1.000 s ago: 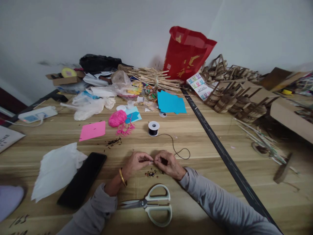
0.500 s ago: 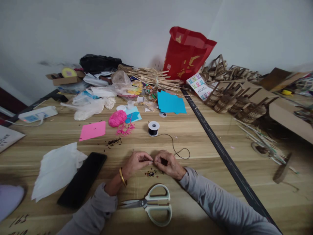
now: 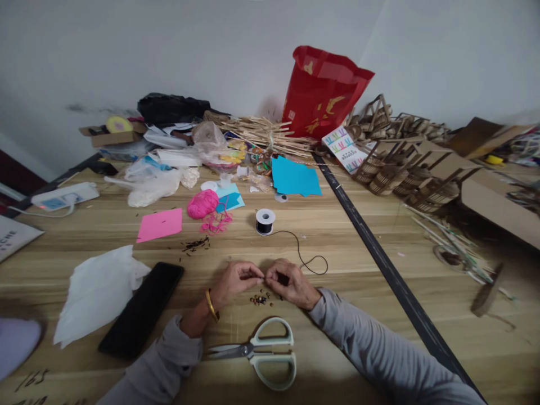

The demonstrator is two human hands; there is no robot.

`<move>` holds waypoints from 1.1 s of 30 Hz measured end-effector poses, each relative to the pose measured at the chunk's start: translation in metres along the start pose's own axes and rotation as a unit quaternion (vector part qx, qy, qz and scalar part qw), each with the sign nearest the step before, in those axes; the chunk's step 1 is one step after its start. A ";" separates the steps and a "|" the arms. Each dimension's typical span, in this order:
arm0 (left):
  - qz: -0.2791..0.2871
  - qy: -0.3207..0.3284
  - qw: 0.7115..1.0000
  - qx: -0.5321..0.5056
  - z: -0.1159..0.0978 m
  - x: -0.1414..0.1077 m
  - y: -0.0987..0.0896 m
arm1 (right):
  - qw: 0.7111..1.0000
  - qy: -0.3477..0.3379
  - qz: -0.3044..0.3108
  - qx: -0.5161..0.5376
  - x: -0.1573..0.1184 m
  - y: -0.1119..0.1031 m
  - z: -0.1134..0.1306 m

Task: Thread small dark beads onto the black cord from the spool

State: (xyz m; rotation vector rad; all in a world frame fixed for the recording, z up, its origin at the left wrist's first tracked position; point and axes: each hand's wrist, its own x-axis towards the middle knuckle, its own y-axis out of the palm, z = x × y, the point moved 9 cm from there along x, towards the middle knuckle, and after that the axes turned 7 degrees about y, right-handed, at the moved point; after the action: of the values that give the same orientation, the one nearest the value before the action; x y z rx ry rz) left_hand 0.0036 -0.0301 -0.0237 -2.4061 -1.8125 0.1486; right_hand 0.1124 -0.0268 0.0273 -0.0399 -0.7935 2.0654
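Observation:
My left hand (image 3: 235,281) and my right hand (image 3: 291,283) meet fingertip to fingertip above the table, each closed in a pinch. A tiny dark piece shows where the fingertips join, too small to name. Black cord (image 3: 298,242) runs from a white-rimmed spool (image 3: 265,221), loops on the table and leads back to my right hand. Just below my fingers lies a small cluster of brown and dark beads (image 3: 261,300). Nearer to me, scissors with pale handles (image 3: 274,354) rest with their blades pointing left.
Left of my hands are a black phone (image 3: 142,309), white tissue (image 3: 97,292), a pink card (image 3: 160,225) and short dark bits (image 3: 196,244). Pink yarn (image 3: 202,203) and blue sheets (image 3: 296,176) sit farther back. Small woven baskets (image 3: 388,171) stand at the right, near a red bag (image 3: 323,95).

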 end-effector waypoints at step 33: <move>0.005 0.010 1.000 0.021 0.001 0.000 0.001 | 1.000 0.004 0.005 0.004 0.001 0.001 -0.001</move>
State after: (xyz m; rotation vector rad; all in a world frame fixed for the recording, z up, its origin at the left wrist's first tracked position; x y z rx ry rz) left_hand 0.0047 -0.0303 -0.0246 -2.3795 -1.7715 0.1608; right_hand 0.1114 -0.0263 0.0266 -0.0473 -0.7810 2.0764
